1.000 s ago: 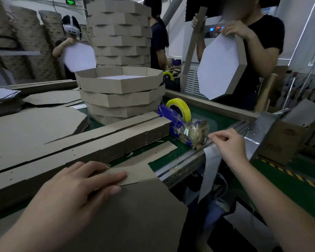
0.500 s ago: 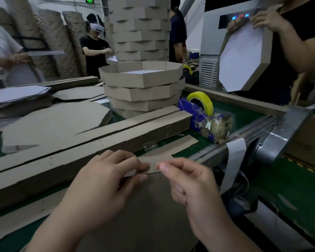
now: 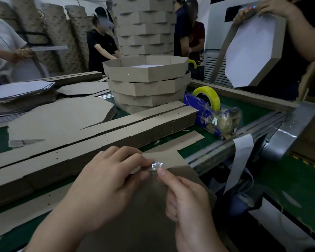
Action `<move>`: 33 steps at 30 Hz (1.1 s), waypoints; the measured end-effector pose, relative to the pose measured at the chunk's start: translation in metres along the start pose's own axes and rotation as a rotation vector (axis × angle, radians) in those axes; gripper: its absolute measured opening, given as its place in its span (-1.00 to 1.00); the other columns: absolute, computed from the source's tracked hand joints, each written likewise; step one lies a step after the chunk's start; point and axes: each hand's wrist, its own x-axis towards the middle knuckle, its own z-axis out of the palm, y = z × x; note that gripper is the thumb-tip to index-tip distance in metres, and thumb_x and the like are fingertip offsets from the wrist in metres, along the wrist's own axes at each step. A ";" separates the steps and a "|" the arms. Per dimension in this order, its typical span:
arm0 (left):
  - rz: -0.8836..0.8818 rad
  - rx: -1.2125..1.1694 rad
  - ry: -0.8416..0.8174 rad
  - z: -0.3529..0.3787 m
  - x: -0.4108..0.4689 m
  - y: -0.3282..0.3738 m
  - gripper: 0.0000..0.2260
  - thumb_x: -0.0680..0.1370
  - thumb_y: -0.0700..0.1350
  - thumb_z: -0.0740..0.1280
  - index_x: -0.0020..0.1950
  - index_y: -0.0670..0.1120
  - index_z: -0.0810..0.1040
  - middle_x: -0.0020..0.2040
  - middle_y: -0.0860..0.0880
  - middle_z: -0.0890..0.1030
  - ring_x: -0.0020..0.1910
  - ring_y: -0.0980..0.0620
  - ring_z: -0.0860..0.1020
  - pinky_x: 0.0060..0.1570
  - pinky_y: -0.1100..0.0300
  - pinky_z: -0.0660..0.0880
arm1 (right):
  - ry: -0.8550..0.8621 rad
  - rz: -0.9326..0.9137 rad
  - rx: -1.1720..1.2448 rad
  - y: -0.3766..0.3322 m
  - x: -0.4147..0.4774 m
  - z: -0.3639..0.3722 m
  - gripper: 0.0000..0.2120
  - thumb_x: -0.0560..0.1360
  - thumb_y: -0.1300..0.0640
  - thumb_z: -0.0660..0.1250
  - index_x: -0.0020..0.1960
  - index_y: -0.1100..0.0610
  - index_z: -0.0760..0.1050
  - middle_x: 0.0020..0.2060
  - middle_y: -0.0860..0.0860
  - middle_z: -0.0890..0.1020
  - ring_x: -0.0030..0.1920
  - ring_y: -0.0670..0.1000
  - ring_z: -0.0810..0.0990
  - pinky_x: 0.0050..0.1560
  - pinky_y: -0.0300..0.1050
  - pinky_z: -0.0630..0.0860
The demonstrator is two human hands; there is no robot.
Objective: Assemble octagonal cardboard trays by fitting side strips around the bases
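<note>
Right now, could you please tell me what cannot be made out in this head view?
Head view:
- Base: near part cut off by the bottom edge, covered by left hand and right hand.
- Tape piece: glare hides whether it is stuck down.
- Lowest tray in the stack: mostly hidden behind side strips.

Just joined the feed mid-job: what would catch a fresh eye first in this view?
Low in the middle, the left hand holds a cardboard strip while the right hand pinches a shiny bit of tape at its edge. Behind them stands a stack of trays, with a yellow tape roll to its right.
</note>
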 end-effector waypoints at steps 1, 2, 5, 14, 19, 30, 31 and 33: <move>-0.008 -0.006 0.002 0.000 0.000 0.000 -0.69 0.51 0.19 0.08 0.05 0.15 0.55 0.05 0.18 0.56 0.02 0.07 0.53 -0.09 0.06 0.50 | 0.002 0.003 -0.003 0.000 0.000 -0.001 -0.77 0.37 0.19 0.49 -0.37 0.26 0.54 -0.66 -0.02 0.20 -0.69 -0.13 0.09 -0.64 -0.39 0.03; -0.018 -0.016 0.008 -0.001 0.000 0.001 -0.74 0.50 0.20 0.08 0.03 0.17 0.50 0.01 0.20 0.55 -0.02 0.11 0.50 -0.13 0.09 0.49 | -0.001 0.004 -0.012 0.000 0.000 -0.001 -0.77 0.38 0.18 0.49 -0.37 0.27 0.54 -0.66 -0.02 0.20 -0.69 -0.13 0.10 -0.64 -0.39 0.03; -0.025 -0.023 -0.018 -0.002 0.000 0.000 -0.80 0.50 0.22 0.07 0.06 0.23 0.35 -0.02 0.23 0.51 -0.07 0.17 0.44 -0.16 0.14 0.45 | -0.027 0.009 -0.058 -0.001 0.000 -0.002 -0.76 0.37 0.15 0.49 -0.40 0.24 0.56 -0.66 -0.01 0.20 -0.68 -0.12 0.11 -0.64 -0.37 0.04; -0.067 -0.047 -0.133 -0.009 0.002 -0.001 -0.58 0.44 0.37 -0.12 0.17 0.52 0.39 0.16 0.32 0.41 0.18 0.26 0.38 0.13 0.23 0.36 | -0.166 0.082 -0.204 -0.007 0.001 -0.013 -0.84 0.39 0.13 0.47 -0.36 0.09 0.69 -0.62 -0.01 0.26 -0.65 -0.12 0.15 -0.61 -0.33 0.04; -0.112 -0.015 -0.046 -0.006 0.012 0.011 -0.62 0.47 0.39 -0.04 -0.02 0.34 0.51 0.05 0.29 0.48 0.00 0.23 0.44 -0.07 0.33 0.30 | -0.187 0.080 -0.163 -0.003 0.000 -0.015 -0.88 0.37 0.13 0.46 -0.32 0.12 0.70 -0.63 0.00 0.22 -0.66 -0.12 0.12 -0.59 -0.34 0.01; -0.106 0.062 0.125 0.005 0.011 0.014 -0.74 0.47 0.32 0.25 -0.27 0.20 0.55 -0.08 0.22 0.61 -0.24 0.09 0.55 -0.37 0.17 0.42 | -0.396 0.428 -0.304 0.020 -0.003 -0.035 -0.45 0.12 -0.11 0.38 -0.11 0.31 0.69 -0.65 0.01 0.32 -0.70 -0.09 0.24 -0.64 -0.30 0.11; -0.092 0.083 0.143 0.004 0.011 0.015 -0.76 0.47 0.28 0.29 -0.28 0.19 0.57 -0.11 0.20 0.62 -0.26 0.08 0.57 -0.40 0.23 0.38 | -0.396 0.384 -0.336 0.020 -0.002 -0.036 -0.43 0.12 -0.14 0.34 -0.12 0.32 0.68 -0.68 0.01 0.32 -0.72 -0.11 0.26 -0.64 -0.29 0.14; -0.071 0.112 0.153 0.003 0.009 0.015 -0.81 0.44 0.25 0.32 -0.26 0.19 0.59 -0.12 0.18 0.62 -0.27 0.07 0.58 -0.40 0.33 0.26 | -0.255 0.159 -0.336 0.011 0.003 -0.036 -0.56 0.11 -0.18 0.36 -0.37 0.22 0.64 -0.71 0.01 0.27 -0.72 -0.08 0.21 -0.63 -0.28 0.07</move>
